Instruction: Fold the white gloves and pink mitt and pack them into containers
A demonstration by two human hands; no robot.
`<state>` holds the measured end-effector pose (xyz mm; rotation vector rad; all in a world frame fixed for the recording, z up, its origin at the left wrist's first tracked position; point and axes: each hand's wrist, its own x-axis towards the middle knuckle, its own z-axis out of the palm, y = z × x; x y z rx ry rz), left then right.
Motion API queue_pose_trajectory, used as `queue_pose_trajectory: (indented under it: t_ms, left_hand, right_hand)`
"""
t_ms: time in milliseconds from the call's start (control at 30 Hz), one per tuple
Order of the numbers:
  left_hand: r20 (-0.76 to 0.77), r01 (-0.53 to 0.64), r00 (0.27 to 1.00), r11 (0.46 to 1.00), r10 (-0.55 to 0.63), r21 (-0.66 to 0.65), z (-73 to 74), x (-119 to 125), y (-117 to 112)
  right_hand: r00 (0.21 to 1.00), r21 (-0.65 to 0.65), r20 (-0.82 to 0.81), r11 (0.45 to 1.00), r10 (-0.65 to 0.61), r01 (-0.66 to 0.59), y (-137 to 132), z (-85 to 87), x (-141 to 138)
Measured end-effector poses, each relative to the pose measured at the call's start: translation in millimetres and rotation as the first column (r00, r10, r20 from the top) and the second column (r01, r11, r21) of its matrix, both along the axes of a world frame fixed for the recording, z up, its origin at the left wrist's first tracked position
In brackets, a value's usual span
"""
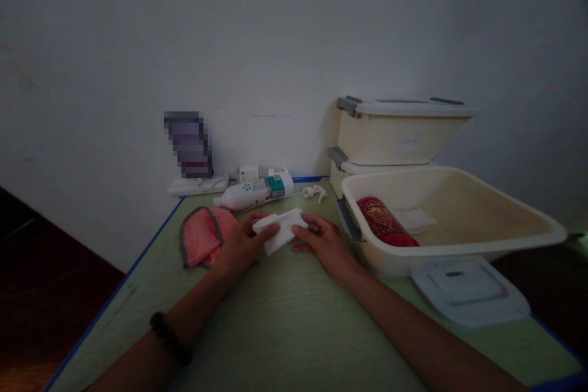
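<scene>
A white folded cloth (pixel 281 228) lies on the green table (pixel 285 324), pinched from both sides. My left hand (pixel 241 245) grips its left edge with thumb on top. My right hand (pixel 321 240) presses fingertips onto its right edge. A pink-red mesh pouch with grey trim (pixel 202 234) rests just left of my left hand. A white bottle with a teal label (pixel 255 192) lies on its side behind the cloth.
An open cream bin (pixel 459 220) at right holds a red cylinder (pixel 384 222) and a white pad (pixel 416 218). Its lid (pixel 468 291) lies in front. Two lidded bins (pixel 395 131) are stacked behind. A small white spray nozzle (pixel 316 192) and a power strip (pixel 197 185) sit near the wall.
</scene>
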<state>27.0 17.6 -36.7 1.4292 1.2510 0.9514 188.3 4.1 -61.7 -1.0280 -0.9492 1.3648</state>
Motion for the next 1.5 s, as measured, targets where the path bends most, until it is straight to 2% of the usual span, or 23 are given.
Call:
queue_pose_trajectory:
  t_ms: [133,267,733,900,1133,1333,1500]
  left_hand:
    - [-0.057,0.058,0.997,0.998,-0.058,-0.01,1.6,0.1,0.6]
    - [-0.017,0.072,0.997,0.997,-0.072,-0.016,1.1,1.0,-0.2]
    - [-0.057,0.092,0.994,0.996,-0.091,0.023,0.1,0.4,0.6]
    - [0.005,0.175,0.984,0.984,-0.176,0.022,-2.2,0.1,0.5]
    - [0.055,0.197,0.979,0.98,-0.198,0.015,-4.0,0.1,1.0]
    - [0.031,0.198,0.98,0.98,-0.198,0.007,-3.0,-0.5,1.0]
    - [0.094,0.235,0.968,0.971,-0.232,-0.028,-3.3,-0.2,1.4]
  right_hand:
    - [0.997,0.072,0.057,0.996,-0.052,0.048,0.3,-1.5,1.2]
    - [0.991,0.122,0.123,0.992,-0.048,0.033,-1.3,0.6,1.2]
    - [0.979,0.13,0.205,0.991,-0.019,-0.008,-2.9,3.2,2.6]
    - [0.967,0.143,0.253,0.989,0.001,-0.039,-4.7,3.7,1.1]
    - [0.967,0.149,0.256,0.987,0.013,-0.053,-5.7,4.2,0.6]
    - [0.974,0.15,0.226,0.987,0.015,-0.05,-5.0,3.9,0.1]
    - [0.977,0.167,0.209,0.984,0.033,-0.069,-5.0,3.7,-1.0]
